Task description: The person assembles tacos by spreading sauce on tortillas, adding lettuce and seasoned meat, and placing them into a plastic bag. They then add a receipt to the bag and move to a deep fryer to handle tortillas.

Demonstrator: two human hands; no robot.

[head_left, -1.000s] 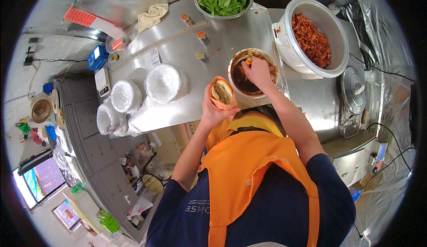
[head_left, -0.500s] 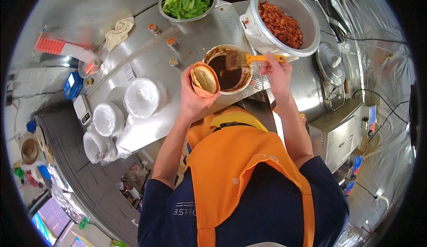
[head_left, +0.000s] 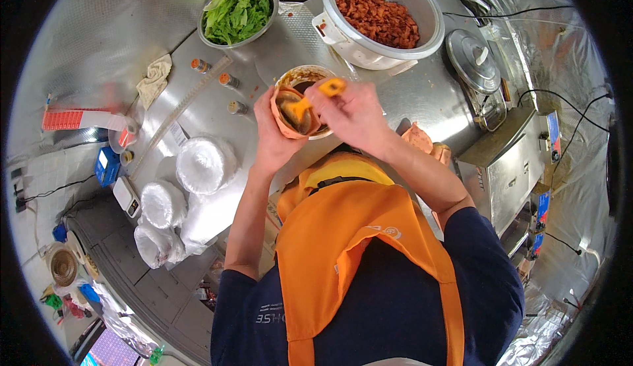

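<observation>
My left hand (head_left: 280, 145) is wrapped round an orange paper pouch (head_left: 278, 117), its mouth facing up. A pale bread-like lining inside showed in the earlier frame. My right hand (head_left: 356, 117) grips a basting brush (head_left: 300, 108) by its orange handle; the bristle end is down inside the pouch's mouth. Right behind the pouch stands a bowl of dark brown sauce (head_left: 300, 71), its rim smeared, partly covered by my hands.
Lettuce fills a metal bowl (head_left: 204, 33) at the back; chopped reddish-brown food lies in a white pot (head_left: 433, 17). Several spice jars (head_left: 229, 81) stand to the left, near plastic-wrapped bowls (head_left: 206, 166). A pot lid (head_left: 473, 61) and orange pouches (head_left: 417, 139) are on the right.
My right hand has brought the brush left, out of the sauce bowl and into the pouch. The view has shifted, so the table's things appear moved to the left.
</observation>
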